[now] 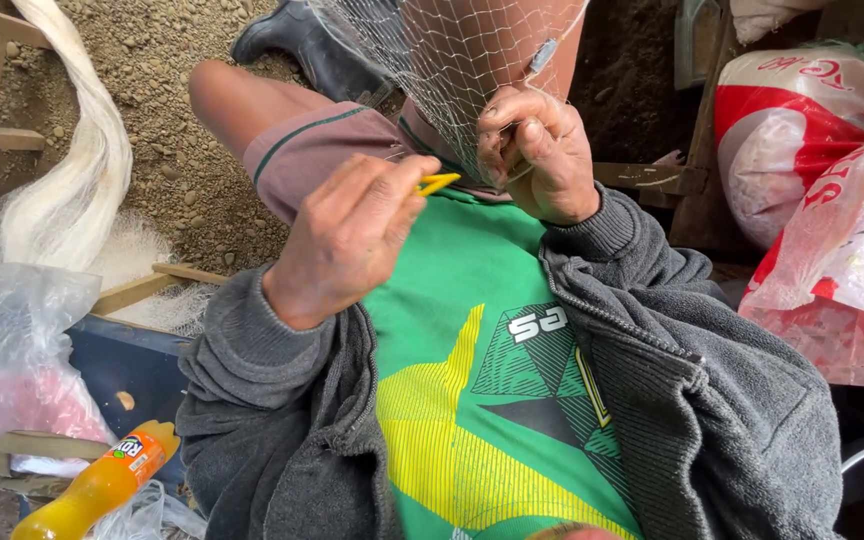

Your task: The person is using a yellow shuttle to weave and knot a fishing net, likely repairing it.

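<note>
Two hands mend one fishing net.
Left hand (347,240) pinches one yellow netting needle (439,183); right hand (542,150) grips the white fishing net (452,60). One orange soda bottle (97,487), two red-white sacks (792,130).

Yellow netting needle (436,183): only its tip shows, the rest hidden inside the left hand (347,240). Fishing net (452,60) and black boot (302,40), at 12 o'clock, are cut by the top edge. Orange bottle (97,485), at 8 o'clock: base cut off.
</note>
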